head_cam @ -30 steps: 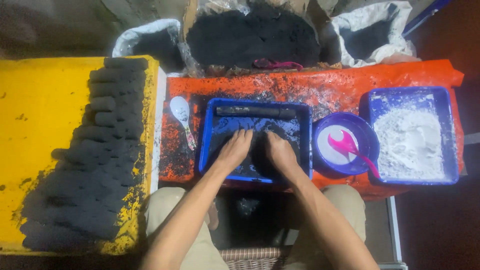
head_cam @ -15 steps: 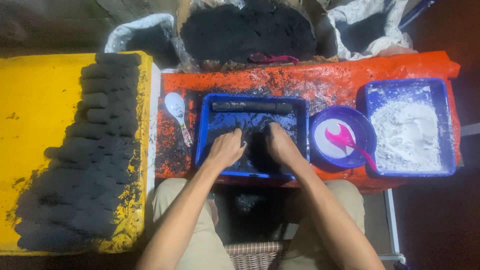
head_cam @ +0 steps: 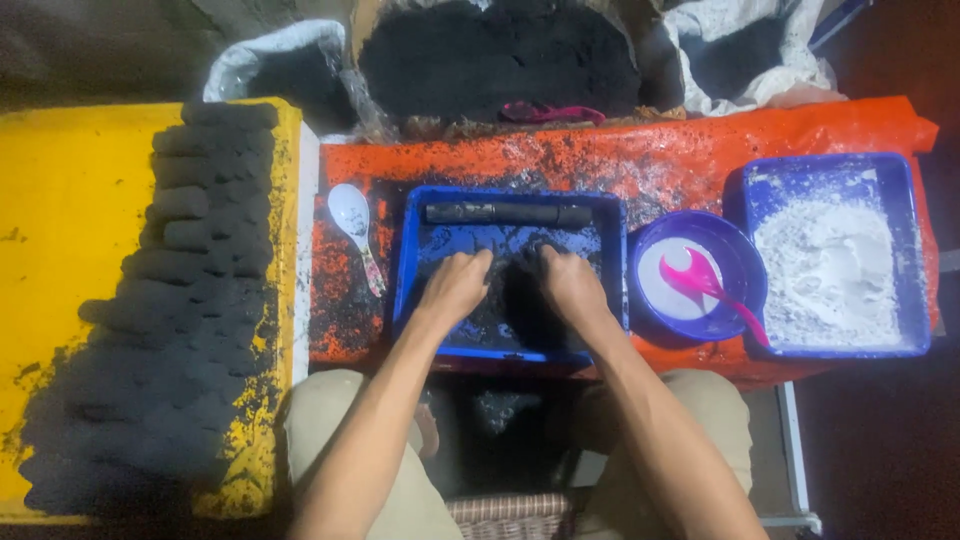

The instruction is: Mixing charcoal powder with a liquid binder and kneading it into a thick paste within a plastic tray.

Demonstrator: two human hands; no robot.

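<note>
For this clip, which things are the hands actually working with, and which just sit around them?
In use:
left hand and right hand, pressing black mix in the blue rectangular tray
black rolled stick at the tray's far edge

Lying about:
white plastic spoon
purple round bowl with pink scoop
blue tray of white powder
black rolled pieces on yellow board

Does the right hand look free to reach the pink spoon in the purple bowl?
Probably yes: the right hand lies in the blue tray, next to the purple bowl, and nothing covers the pink spoon.
</note>
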